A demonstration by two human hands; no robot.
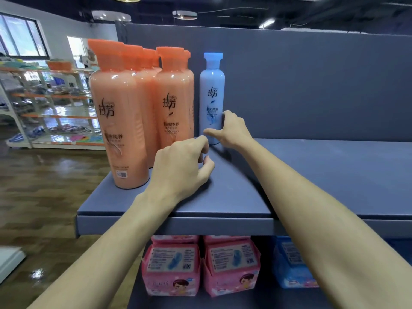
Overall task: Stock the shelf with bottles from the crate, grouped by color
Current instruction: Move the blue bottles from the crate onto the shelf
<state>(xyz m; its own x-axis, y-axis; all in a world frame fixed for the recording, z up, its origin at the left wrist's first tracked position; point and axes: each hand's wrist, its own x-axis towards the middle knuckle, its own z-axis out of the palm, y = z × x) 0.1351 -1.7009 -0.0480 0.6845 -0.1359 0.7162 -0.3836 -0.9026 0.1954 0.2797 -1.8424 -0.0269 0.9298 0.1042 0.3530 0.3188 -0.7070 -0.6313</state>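
A pale blue bottle (212, 94) with a light blue cap stands upright at the back of the grey-blue shelf (234, 197). My right hand (229, 130) wraps its lower part, with the thumb in front and the fingers on the right side. Several orange bottles (124, 112) stand in two rows at the shelf's left end, the nearest by the front edge. My left hand (182, 168) hovers over the shelf between the orange bottles and the blue one, fingers loosely curled and holding nothing. No crate is in view.
The shelf's back panel (312, 85) rises behind the bottles. To the right of the blue bottle the shelf surface runs on bare. Pink packs (171, 268) and a blue pack (289, 266) sit on the shelf below. Other store racks (55, 108) stand at the far left across a wooden floor.
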